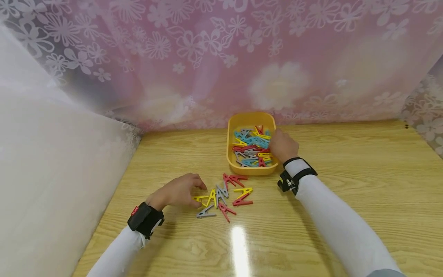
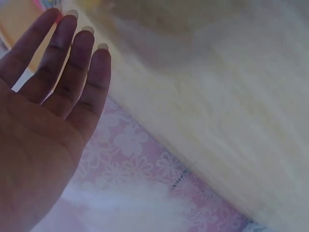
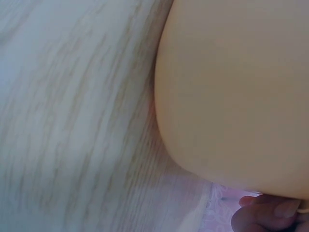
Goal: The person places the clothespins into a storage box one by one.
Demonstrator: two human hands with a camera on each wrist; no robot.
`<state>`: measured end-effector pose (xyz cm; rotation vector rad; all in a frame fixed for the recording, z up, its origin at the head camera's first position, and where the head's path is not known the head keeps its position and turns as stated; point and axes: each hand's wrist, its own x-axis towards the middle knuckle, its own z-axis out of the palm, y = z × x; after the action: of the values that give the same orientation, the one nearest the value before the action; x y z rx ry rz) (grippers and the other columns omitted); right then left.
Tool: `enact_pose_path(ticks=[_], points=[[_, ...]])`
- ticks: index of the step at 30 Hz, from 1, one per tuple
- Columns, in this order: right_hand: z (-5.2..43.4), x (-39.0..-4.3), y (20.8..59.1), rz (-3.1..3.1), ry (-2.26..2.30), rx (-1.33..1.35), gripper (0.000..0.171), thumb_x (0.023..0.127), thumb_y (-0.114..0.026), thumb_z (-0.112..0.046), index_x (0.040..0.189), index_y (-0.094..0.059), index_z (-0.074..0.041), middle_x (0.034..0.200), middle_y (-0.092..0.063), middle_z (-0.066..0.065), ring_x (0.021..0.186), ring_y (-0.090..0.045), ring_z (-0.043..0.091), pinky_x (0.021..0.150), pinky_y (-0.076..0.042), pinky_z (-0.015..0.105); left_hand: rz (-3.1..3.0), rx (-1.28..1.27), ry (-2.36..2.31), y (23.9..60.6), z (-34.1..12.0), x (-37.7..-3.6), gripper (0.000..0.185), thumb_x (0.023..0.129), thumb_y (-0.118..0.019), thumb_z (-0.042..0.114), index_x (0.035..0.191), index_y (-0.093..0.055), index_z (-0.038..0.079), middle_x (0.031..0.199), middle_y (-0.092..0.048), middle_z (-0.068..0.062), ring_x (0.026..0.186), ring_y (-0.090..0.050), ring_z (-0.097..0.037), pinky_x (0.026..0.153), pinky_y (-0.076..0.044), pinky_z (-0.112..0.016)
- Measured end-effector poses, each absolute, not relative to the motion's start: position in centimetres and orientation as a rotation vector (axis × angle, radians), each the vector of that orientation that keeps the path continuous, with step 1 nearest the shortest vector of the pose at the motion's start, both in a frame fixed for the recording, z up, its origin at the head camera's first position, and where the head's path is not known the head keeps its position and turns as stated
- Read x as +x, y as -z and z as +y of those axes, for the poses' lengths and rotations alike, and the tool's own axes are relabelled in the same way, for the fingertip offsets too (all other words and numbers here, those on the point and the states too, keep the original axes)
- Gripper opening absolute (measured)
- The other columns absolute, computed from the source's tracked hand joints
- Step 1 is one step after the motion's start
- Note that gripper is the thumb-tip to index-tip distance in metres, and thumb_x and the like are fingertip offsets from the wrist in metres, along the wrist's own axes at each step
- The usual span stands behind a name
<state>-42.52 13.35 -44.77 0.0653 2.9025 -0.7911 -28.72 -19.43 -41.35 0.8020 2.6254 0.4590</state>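
Note:
A yellow plastic tray [image 1: 252, 170] holds many clothespins [image 1: 254, 142] in blue, red, yellow and grey. My right hand [image 1: 283, 146] grips its right rim with curled fingers; in the right wrist view the tray's smooth side [image 3: 231, 96] fills much of the picture, with the fingers [image 3: 270, 215] at its edge. In front of the tray lies a loose group of red, yellow and grey clothespins. My left hand [image 1: 180, 191] is at the left of this group, beside a yellow clothespin [image 1: 200, 199]. The left wrist view shows its fingers [image 2: 79, 60] extended and apart, holding nothing.
All this rests on a wood-grain table [image 1: 328, 215]. A pink floral curtain [image 1: 207, 69] hangs along its back edge, and a white sheet [image 1: 59, 173] borders the left side. Loose pieces include a red clothespin [image 1: 226, 211] and a grey one [image 1: 206, 212].

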Motion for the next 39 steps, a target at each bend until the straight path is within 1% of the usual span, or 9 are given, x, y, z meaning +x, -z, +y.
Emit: enact_pose_path(ticks=[6,11,18,22,27,29,34,36,39], points=[[13.3,-42.6,44.7,2.895,0.794,0.049,0.034,0.096,-0.049,-0.015,0.123,-0.045,0.006,0.104,-0.059,0.023,0.091,-0.061,0.036,0.077,-0.05,0.056,2.678,0.823,-0.35,42.2,-19.1,-27.9,0.036,0.075,-0.078,0.031,0.108,-0.069,0.018,0.102,-0.057,0.006,0.091,-0.053,-0.011,0.08,-0.046,-0.032],[13.4,-42.6,44.5,2.897,0.797,0.063,0.034,0.097,-0.047,-0.016,0.124,-0.045,0.006,0.105,-0.059,0.023,0.092,-0.061,0.036,0.077,-0.05,0.055,2.734,0.891,-0.327,42.7,-18.5,-27.7,0.031,0.077,-0.078,0.03,0.104,-0.07,0.017,0.099,-0.057,0.005,0.088,-0.051,-0.01,0.079,-0.046,-0.03],[13.6,-42.5,44.4,2.901,0.791,0.069,0.034,0.096,-0.051,-0.015,0.122,-0.045,0.006,0.102,-0.059,0.022,0.088,-0.061,0.035,0.076,-0.05,0.055,2.762,0.891,-0.285,42.6,-18.1,-27.6,0.025,0.08,-0.076,0.031,0.1,-0.072,0.016,0.096,-0.06,0.006,0.087,-0.054,-0.009,0.076,-0.047,-0.03],[13.5,-42.5,44.6,2.907,0.783,0.053,0.032,0.096,-0.052,-0.015,0.121,-0.045,0.006,0.101,-0.059,0.022,0.088,-0.061,0.035,0.077,-0.05,0.055,2.768,0.862,-0.319,42.1,-18.5,-27.9,0.025,0.08,-0.077,0.033,0.098,-0.072,0.016,0.095,-0.061,0.006,0.089,-0.056,-0.012,0.077,-0.047,-0.032],[13.5,-42.5,44.7,2.913,0.781,0.05,0.032,0.096,-0.052,-0.016,0.12,-0.046,0.005,0.101,-0.06,0.022,0.088,-0.062,0.036,0.076,-0.05,0.055,2.783,0.801,-0.507,40.3,-18.2,-29.7,0.026,0.08,-0.078,0.035,0.096,-0.071,0.016,0.098,-0.061,0.006,0.1,-0.056,-0.021,0.085,-0.045,-0.038],[13.5,-42.5,44.7,2.916,0.783,0.055,0.031,0.096,-0.052,-0.016,0.119,-0.046,0.005,0.1,-0.06,0.022,0.088,-0.062,0.036,0.076,-0.05,0.055,2.789,0.815,-0.599,39.4,-17.7,-30.8,0.026,0.079,-0.078,0.036,0.096,-0.07,0.017,0.099,-0.061,0.006,0.1,-0.056,-0.022,0.086,-0.045,-0.04],[13.6,-42.4,44.7,2.917,0.782,0.048,0.03,0.097,-0.051,-0.016,0.117,-0.047,0.005,0.099,-0.06,0.022,0.087,-0.062,0.036,0.075,-0.05,0.055,2.778,0.891,-0.819,37.1,-15.6,-33.9,0.029,0.08,-0.077,0.035,0.1,-0.07,0.016,0.099,-0.064,0.005,0.097,-0.057,-0.02,0.086,-0.045,-0.042],[13.6,-42.4,44.7,2.912,0.78,0.052,0.029,0.096,-0.051,-0.016,0.117,-0.047,0.005,0.099,-0.06,0.022,0.087,-0.062,0.036,0.075,-0.05,0.055,2.769,0.901,-0.892,36.4,-14.6,-34.9,0.03,0.08,-0.077,0.035,0.102,-0.069,0.014,0.1,-0.065,0.002,0.096,-0.057,-0.018,0.087,-0.045,-0.043],[13.4,-42.3,44.6,2.906,0.774,0.059,0.029,0.095,-0.053,-0.015,0.116,-0.048,0.004,0.099,-0.06,0.021,0.088,-0.061,0.036,0.076,-0.049,0.056,2.752,0.889,-0.971,35.4,-13.1,-36.2,0.033,0.081,-0.076,0.034,0.104,-0.069,0.012,0.101,-0.065,0.0,0.096,-0.057,-0.018,0.088,-0.044,-0.039]])
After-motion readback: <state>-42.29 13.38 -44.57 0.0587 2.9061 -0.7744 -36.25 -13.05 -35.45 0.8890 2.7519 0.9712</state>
